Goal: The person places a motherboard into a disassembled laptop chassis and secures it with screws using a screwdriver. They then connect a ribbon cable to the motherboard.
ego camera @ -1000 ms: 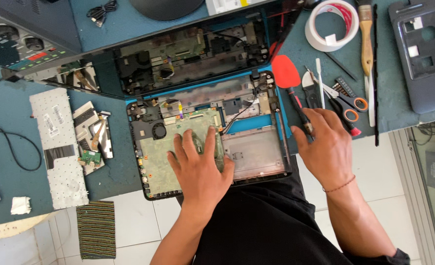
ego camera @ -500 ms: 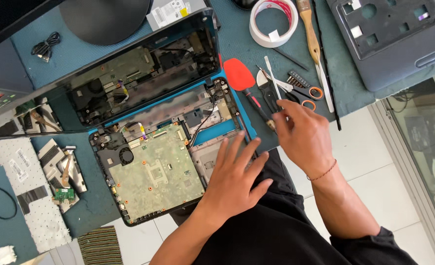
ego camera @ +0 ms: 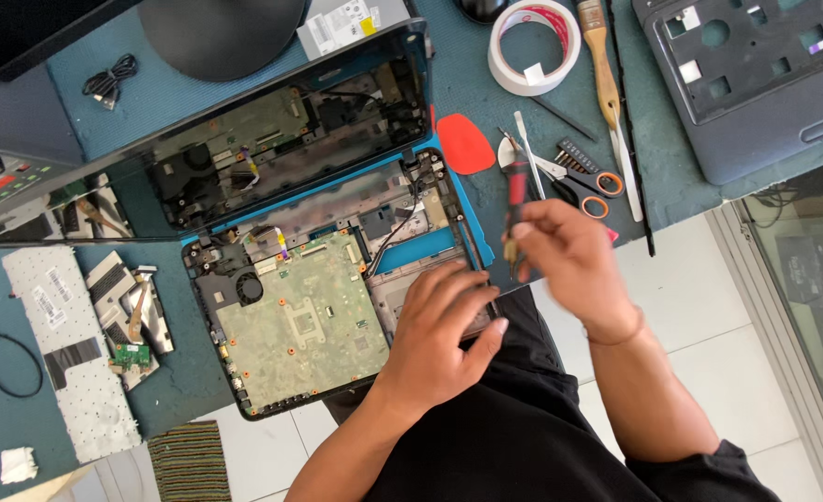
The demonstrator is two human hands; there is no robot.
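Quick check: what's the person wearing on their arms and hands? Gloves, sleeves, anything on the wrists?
No gloves: both the left hand and right hand are bare, as are the forearms. A thin band circles the right wrist. Black short sleeves end near the upper arm.

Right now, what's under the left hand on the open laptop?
The left hand lies flat on the right part of the laptop base, beside the green circuit board. Only a grey edge shows there; the rest is covered.

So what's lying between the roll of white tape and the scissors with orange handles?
In the head view, a paintbrush with a wooden handle lies between the tape roll and the scissors.
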